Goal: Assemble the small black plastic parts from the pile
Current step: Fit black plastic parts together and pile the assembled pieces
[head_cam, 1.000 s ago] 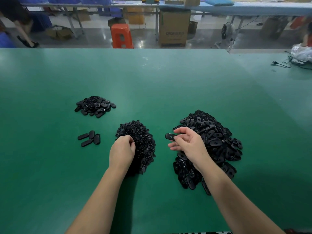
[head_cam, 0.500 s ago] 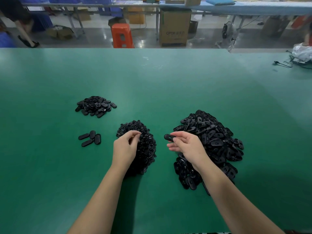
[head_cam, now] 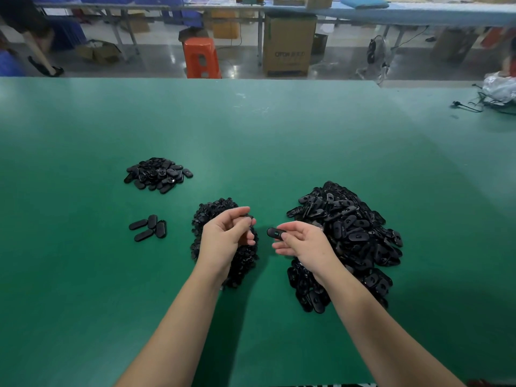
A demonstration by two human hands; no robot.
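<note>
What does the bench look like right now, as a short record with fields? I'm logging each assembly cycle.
surface: green table
right hand: pinches one oval black plate by its end
left hand: fingers curled, seems to pinch a small black piece, too small to identify
centre pile: small round black parts, under the left hand
right pile: oval black plates, largest heap
far-left pile: small heap of oval pieces
loose group: four oval pieces lying flat, left of the centre pile
</note>
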